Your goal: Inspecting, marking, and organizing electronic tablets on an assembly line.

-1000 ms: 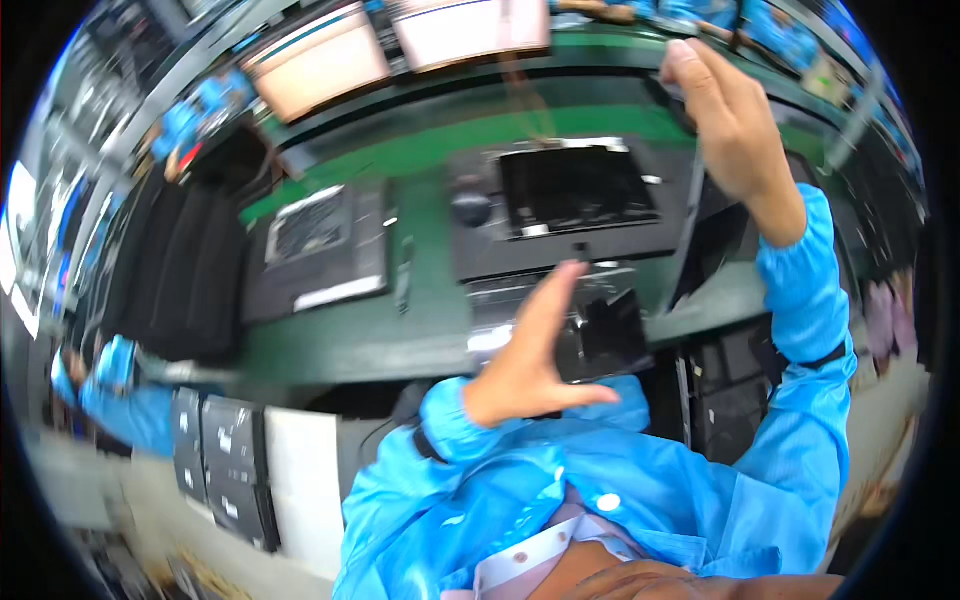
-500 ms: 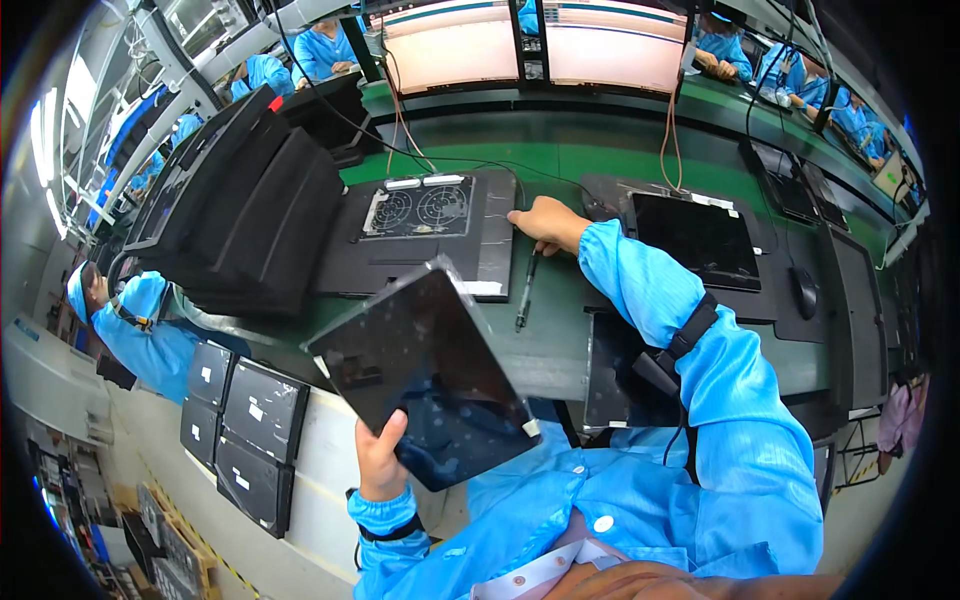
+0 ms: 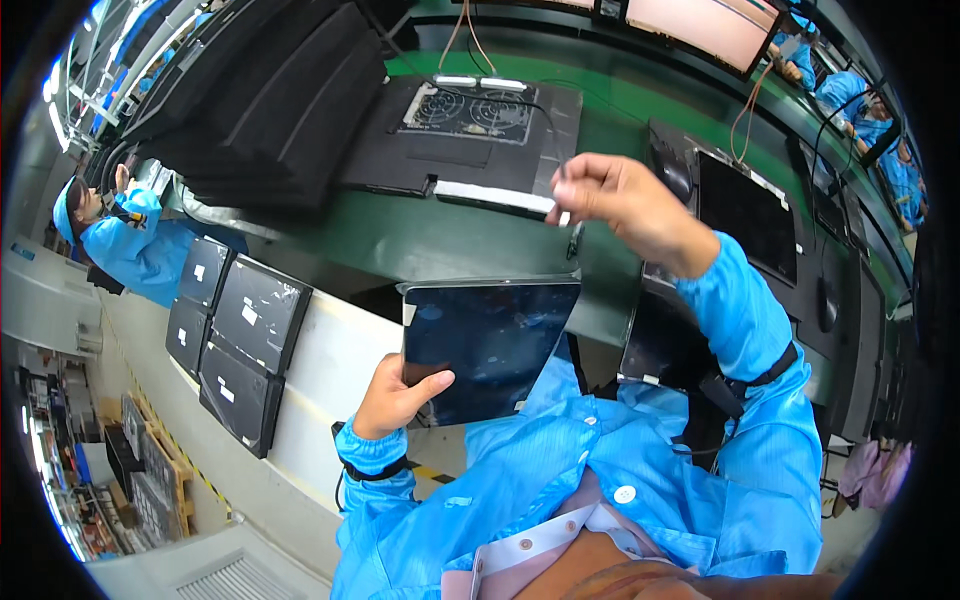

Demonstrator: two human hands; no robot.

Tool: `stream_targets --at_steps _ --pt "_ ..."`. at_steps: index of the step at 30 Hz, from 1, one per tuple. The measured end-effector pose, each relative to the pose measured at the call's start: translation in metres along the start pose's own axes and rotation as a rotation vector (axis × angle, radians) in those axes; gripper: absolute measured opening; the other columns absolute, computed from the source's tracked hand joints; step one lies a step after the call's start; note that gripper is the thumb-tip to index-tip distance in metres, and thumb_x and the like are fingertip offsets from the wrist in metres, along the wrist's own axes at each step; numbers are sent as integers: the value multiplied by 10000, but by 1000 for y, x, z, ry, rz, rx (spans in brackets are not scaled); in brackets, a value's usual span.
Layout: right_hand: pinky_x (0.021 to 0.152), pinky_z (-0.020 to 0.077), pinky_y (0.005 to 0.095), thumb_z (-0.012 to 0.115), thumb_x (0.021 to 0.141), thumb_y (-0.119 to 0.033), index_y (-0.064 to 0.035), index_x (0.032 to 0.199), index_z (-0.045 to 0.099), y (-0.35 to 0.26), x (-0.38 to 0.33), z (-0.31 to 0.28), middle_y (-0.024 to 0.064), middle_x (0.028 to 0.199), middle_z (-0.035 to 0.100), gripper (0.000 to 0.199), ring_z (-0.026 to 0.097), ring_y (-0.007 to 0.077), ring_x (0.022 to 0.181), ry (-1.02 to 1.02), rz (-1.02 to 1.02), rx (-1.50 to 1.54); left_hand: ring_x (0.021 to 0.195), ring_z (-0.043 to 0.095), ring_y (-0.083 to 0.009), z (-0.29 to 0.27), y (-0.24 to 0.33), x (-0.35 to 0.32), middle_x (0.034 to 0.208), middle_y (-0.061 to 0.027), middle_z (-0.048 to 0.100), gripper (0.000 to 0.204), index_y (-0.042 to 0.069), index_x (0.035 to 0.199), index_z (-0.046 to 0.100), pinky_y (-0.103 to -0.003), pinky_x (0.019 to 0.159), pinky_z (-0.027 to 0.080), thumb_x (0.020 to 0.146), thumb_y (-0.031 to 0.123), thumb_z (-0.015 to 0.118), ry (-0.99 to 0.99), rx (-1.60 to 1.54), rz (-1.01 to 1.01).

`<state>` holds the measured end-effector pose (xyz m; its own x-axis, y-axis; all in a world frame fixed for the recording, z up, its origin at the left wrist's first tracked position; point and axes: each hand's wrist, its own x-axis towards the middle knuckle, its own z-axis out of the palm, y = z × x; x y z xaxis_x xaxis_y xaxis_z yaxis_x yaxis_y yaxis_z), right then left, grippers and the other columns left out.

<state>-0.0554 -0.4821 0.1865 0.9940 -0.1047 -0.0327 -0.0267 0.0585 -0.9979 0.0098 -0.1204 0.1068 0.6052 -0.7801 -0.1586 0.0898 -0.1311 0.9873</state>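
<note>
At a green workbench [image 3: 450, 240], a worker in a blue smock grips a dark glossy panel [image 3: 488, 345] by its lower left corner with the left hand [image 3: 392, 397], thumb laid on its face, holding it at frame centre just off the bench edge. The right hand [image 3: 618, 200], raised above it, pinches a small pale piece too tiny to identify. An opened laptop base [image 3: 465, 130] with twin fans lies upper centre; the panel is not yet set on anything, so the job looks barely under way.
</note>
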Motion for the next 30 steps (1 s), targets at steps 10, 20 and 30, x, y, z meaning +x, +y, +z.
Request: stream_targets --at_steps 10,20,30 --pt "758 469 221 723 940 -193 -17 1011 645 6 -53 48 -12 851 640 205 577 52 823 -63 14 11 720 574 -84 25 -3 -1 835 -26 683 247 -11 1077 681 -261 640 467 908 156 748 -135 48 19" --pt "761 490 229 721 941 -187 -12 1008 642 13 -64 46 -5 847 637 203 588 59 818 -35 -11 45 758 607 -103 36 -1 -2 872 -53 703 254 -28 1076 681 -271 676 493 914 158 741 -120 24 15" --pt "873 507 266 724 936 -181 2 1032 644 21 -63 42 53 959 698 221 649 107 920 -109 59 40 773 621 -118 39 -14 -4 875 -67 702 262 -47 1102 662 -275 696 507 919 133 716 -79 21 15"
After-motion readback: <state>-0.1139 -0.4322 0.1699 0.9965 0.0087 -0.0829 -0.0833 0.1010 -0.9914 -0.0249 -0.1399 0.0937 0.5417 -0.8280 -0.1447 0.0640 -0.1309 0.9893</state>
